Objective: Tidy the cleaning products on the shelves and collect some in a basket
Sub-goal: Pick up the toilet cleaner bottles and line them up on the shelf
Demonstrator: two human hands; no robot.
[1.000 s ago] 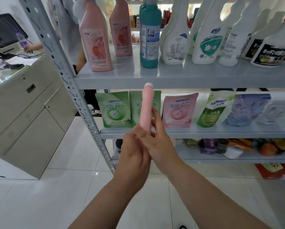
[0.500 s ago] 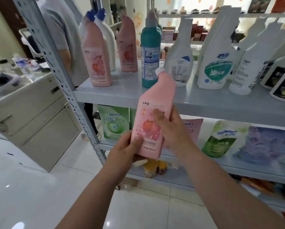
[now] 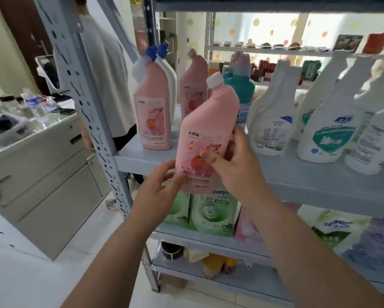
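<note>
A pink angled-neck bottle [image 3: 206, 121] with a white cap is held upright in front of the upper shelf [image 3: 320, 178]. My right hand [image 3: 233, 165] grips its right side, thumb across the flower label. My left hand [image 3: 162, 187] touches the bottle's lower left edge with its fingertips. Two more pink bottles [image 3: 153, 110] stand on the shelf behind it, next to a teal bottle [image 3: 242, 90] and white spray bottles [image 3: 273, 116]. No basket is in view.
Green refill pouches [image 3: 211, 212] and other pouches fill the lower shelf. A perforated grey shelf post [image 3: 93, 121] stands on the left. A person in a grey shirt [image 3: 106, 81] stands behind it beside a beige counter [image 3: 37, 165]. White tiled floor lies below.
The pink bottle has risen from below the shelf edge to shelf height and nearer the shelf. My view has moved closer and upward. My left hand has slipped from gripping the base to touching it.
</note>
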